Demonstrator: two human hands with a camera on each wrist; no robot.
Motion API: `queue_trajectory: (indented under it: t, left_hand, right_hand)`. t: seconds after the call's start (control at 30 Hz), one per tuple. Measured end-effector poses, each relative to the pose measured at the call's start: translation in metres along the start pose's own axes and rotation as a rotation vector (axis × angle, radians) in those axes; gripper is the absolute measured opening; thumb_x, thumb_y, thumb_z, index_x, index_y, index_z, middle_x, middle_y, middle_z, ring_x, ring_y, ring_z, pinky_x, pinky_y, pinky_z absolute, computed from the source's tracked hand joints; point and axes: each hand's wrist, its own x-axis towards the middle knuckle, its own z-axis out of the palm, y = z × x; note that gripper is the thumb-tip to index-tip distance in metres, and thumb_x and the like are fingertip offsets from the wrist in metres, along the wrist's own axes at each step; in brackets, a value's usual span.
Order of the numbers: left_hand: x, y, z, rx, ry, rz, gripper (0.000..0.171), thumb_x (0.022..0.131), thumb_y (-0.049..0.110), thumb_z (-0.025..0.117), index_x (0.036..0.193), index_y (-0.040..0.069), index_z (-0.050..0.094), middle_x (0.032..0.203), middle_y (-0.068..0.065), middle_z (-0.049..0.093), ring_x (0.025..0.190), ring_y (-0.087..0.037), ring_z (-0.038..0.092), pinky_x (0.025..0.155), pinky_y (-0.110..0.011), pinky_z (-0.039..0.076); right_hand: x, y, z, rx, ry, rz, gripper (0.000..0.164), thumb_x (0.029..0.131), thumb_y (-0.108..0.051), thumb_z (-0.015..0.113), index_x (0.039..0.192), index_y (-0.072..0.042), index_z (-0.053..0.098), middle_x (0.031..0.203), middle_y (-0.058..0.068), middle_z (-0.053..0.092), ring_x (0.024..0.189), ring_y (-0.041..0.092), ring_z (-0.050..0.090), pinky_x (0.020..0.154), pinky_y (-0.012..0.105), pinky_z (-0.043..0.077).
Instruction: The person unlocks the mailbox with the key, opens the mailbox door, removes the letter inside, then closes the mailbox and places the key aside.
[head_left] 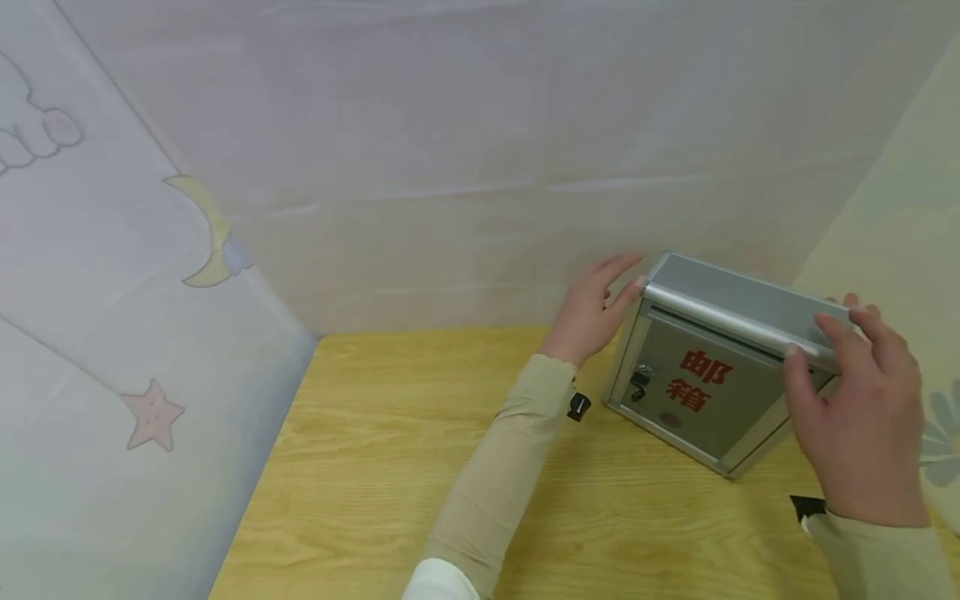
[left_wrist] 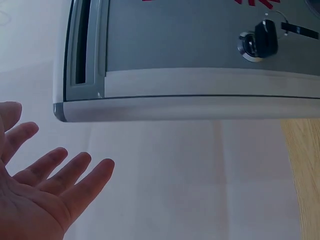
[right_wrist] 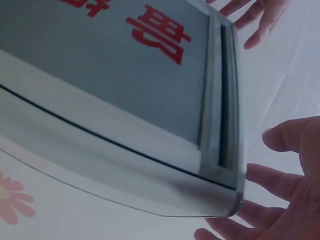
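Note:
A grey metal mailbox (head_left: 750,408) with red characters on its door stands upright and angled on the wooden table. A key (left_wrist: 266,39) sits in the door lock, with a black tag hanging from its ring. My left hand (head_left: 588,312) is beside the box's upper left corner, fingers spread; the left wrist view shows its palm apart from the box side. Around the upper right corner is my right hand (head_left: 870,417), its thumb toward the front and its fingers spread over the top and side. The right wrist view shows that hand (right_wrist: 285,195) loosely spread, some fingertips behind the corner.
The wooden table (head_left: 360,433) meets a pale cloth backdrop (head_left: 420,167) behind the box. Side cloths carry printed figures, among them a moon (head_left: 213,233), a star (head_left: 154,417) and a flower (head_left: 941,433). A narrow slot (left_wrist: 81,45) runs along the box's upper front.

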Motion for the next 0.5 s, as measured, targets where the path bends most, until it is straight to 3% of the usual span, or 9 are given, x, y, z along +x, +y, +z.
queue_trajectory:
  t: [0.23, 0.5]
  left_hand:
    - [0.001, 0.000, 0.007, -0.067, -0.059, -0.016, 0.044, 0.101, 0.037, 0.045, 0.142, 0.021, 0.049, 0.149, 0.003, 0.035, 0.134, -0.006, 0.031, 0.094, -0.019, 0.040]
    - [0.001, -0.002, 0.013, -0.092, -0.070, -0.035, 0.040, 0.100, 0.033, 0.048, 0.137, 0.019, 0.055, 0.140, 0.002, 0.048, 0.125, -0.003, 0.043, 0.092, -0.015, 0.041]
  right_hand:
    - [0.000, 0.009, 0.006, -0.002, -0.066, 0.186, 0.042, 0.096, -0.016, 0.053, 0.129, 0.011, 0.052, 0.146, 0.024, 0.033, 0.138, 0.036, 0.027, 0.106, 0.054, 0.026]
    - [0.000, 0.010, 0.007, -0.018, -0.082, 0.263, 0.044, 0.097, -0.022, 0.053, 0.128, 0.009, 0.054, 0.139, 0.027, 0.039, 0.130, 0.044, 0.034, 0.103, 0.056, 0.029]
